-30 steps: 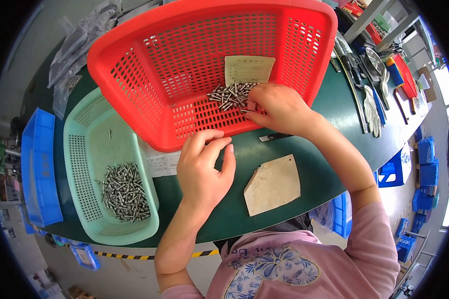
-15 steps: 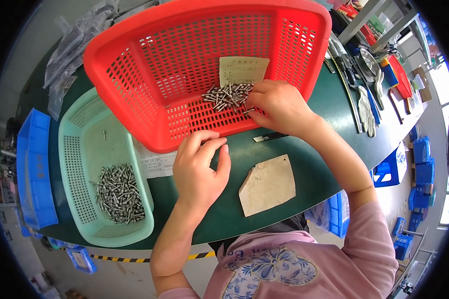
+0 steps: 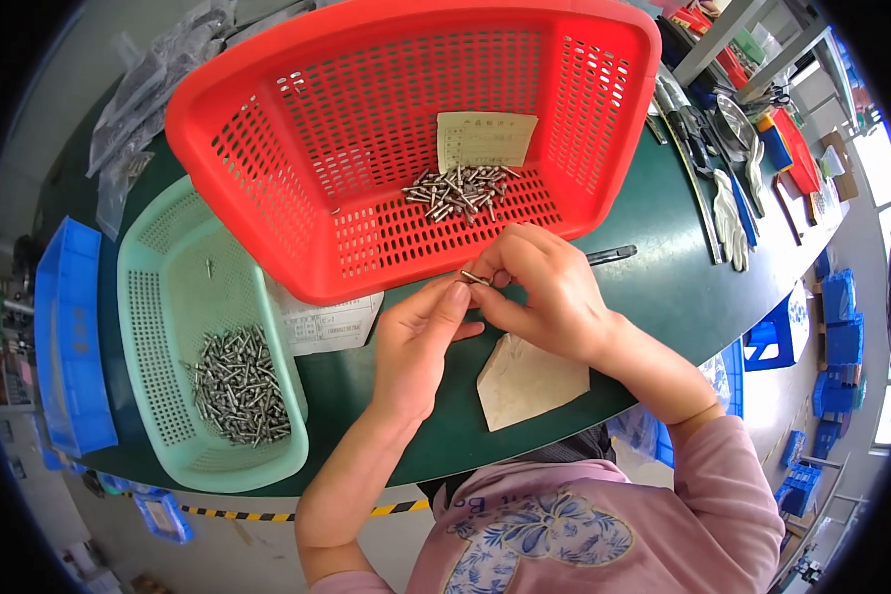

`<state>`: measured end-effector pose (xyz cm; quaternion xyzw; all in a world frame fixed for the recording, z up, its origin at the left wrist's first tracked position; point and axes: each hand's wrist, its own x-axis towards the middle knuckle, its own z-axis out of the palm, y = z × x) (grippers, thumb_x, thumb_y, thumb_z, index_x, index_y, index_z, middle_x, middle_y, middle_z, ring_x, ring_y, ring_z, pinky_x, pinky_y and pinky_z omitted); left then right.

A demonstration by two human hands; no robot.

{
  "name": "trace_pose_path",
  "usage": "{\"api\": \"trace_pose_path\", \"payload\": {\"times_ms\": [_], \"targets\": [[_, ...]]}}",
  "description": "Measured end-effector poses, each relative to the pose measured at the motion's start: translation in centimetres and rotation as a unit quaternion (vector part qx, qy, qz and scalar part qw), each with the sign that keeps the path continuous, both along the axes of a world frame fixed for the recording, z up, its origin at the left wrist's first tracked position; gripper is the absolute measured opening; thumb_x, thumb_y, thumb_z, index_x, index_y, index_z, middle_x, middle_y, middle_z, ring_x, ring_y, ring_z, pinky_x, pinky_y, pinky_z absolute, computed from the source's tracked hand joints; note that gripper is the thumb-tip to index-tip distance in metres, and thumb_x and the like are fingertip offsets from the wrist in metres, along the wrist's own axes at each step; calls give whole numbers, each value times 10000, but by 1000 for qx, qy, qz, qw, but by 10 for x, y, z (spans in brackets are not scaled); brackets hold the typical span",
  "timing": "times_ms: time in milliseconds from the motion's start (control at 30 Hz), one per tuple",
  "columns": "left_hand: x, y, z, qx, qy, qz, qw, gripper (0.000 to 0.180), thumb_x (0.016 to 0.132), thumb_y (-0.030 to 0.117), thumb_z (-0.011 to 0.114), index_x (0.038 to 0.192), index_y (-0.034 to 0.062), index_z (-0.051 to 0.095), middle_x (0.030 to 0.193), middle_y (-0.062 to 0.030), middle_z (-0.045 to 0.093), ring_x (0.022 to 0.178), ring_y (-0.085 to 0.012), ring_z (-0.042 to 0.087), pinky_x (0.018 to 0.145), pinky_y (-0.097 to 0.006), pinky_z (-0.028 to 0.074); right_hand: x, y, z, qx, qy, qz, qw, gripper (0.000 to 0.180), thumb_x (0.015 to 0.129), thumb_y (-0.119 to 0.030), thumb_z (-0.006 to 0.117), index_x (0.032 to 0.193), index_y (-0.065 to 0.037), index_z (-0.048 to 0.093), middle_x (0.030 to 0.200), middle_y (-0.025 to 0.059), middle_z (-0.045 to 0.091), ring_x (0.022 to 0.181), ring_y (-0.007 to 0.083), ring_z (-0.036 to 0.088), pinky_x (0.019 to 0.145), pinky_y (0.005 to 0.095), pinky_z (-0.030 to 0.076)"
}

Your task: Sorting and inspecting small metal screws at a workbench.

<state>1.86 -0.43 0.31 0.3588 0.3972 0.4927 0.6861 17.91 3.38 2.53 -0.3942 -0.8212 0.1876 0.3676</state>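
A small metal pin (image 3: 475,278) sits between my two hands, just in front of a big red basket (image 3: 297,282). My right hand (image 3: 554,292) pinches it between thumb and fingertips. My left hand (image 3: 413,342) meets it from the other side, thumb and fingers closed at its left end. Inside the red basket lies a pile of similar metal pins (image 3: 455,193), with a yellowish paper slip (image 3: 485,139) behind them. To the left stands a mint-green basket (image 3: 144,327) holding a larger heap of metal pins (image 3: 236,386). One loose pin (image 3: 209,267) lies apart from that heap.
A beige board piece (image 3: 532,384) lies below my right hand on the green table (image 3: 653,233), with a black-handled tool (image 3: 612,254) nearby. A printed sheet (image 3: 332,325) sticks out between the baskets. Blue bin (image 3: 69,337) at left; gloves (image 3: 728,223) and tools at right.
My right hand has come out of the red basket toward me with a pin. My left hand has shifted right to meet it. The printed sheet shows more now.
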Motion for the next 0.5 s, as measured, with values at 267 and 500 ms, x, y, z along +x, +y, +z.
{"api": "trace_pose_path", "payload": {"times_ms": [267,500], "targets": [[1,-2,-5,1,-42,55,998,297,926,162,573,1148,-36,596,1021,-91,650,904,-126,620,792,-247,513,-4,-6,-11,246,-71,-45,966,259,603,-160,732,844,-100,660,725,-22,536,622,164,518,527,293,375],[1,-3,-10,9,-7,41,999,188,923,128,572,979,-42,631,964,-82,642,875,-128,620,778,-249,521,0,-7,1,141,-46,-33,988,349,578,-212,762,907,-121,687,794,-37,574,684,164,528,639,321,389]]}}
